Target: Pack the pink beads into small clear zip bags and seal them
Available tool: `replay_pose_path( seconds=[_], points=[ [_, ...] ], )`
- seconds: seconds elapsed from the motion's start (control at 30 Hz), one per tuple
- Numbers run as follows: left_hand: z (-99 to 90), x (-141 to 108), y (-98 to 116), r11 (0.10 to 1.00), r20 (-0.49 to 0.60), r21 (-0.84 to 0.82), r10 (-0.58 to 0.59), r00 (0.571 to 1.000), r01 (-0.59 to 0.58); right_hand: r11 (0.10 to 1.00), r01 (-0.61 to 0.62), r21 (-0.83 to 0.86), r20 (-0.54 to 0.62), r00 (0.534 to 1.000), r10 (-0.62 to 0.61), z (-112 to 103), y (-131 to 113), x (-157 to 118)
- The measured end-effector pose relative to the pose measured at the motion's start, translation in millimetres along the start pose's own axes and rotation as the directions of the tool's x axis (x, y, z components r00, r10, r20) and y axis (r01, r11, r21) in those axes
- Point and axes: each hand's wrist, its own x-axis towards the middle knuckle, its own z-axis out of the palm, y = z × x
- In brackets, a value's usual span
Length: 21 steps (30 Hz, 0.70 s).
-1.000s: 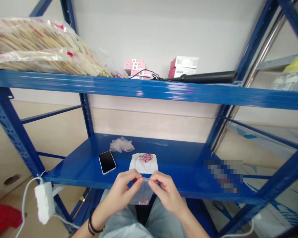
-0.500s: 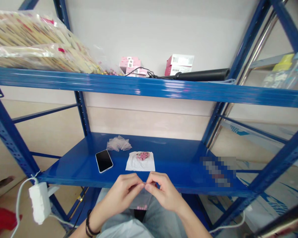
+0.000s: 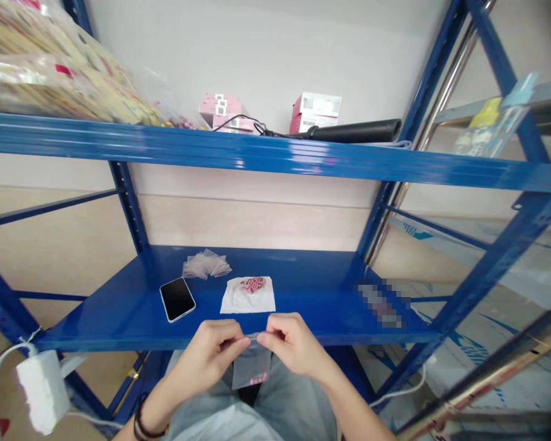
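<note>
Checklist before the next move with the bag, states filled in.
1. Left hand pinching the bag at its top edge: ok.
2. Right hand on the same edge: ok.
3. Bagged beads down at the bottom: ok.
4. Bag sealed right across: cannot tell; fingertips cover part of the edge.
5. Bag above the shelf: not ok; it hangs in front, over the lap.
6. Loose beads on the paper: ok.

Pink beads [image 3: 259, 378], colourless bag [image 3: 241, 371], white sheet [image 3: 248, 302], plain blue shelf [image 3: 314, 294], white-rimmed black phone [image 3: 177, 299]
</note>
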Motion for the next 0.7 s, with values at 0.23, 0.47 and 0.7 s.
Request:
replay_pose_path(
  seconds=[0.23, 0.47, 0.7],
  points=[
    [0.9, 13.0, -25.9, 0.979, -0.027, -0.144, -0.151, 0.988, 0.145, 0.952, -0.072, 0.298, 0.034, 0.997, 0.065, -14.7, 26.8, 5.6],
    [-46.6, 71.6, -129.1, 0.832, -0.419, 0.341, -0.282, 0.863, 0.437, 0.763, -0.153, 0.628, -0.272, 0.876, 0.399, -52.7, 103.6, 38.8],
    [-56.0, 132.1, -187.8, 0.705, -0.345, 0.533, -0.324, 0.881, 0.468, 0.736, -0.293, 0.611, -0.409, 0.679, 0.610, -66.1, 178.2, 81.2]
  ],
)
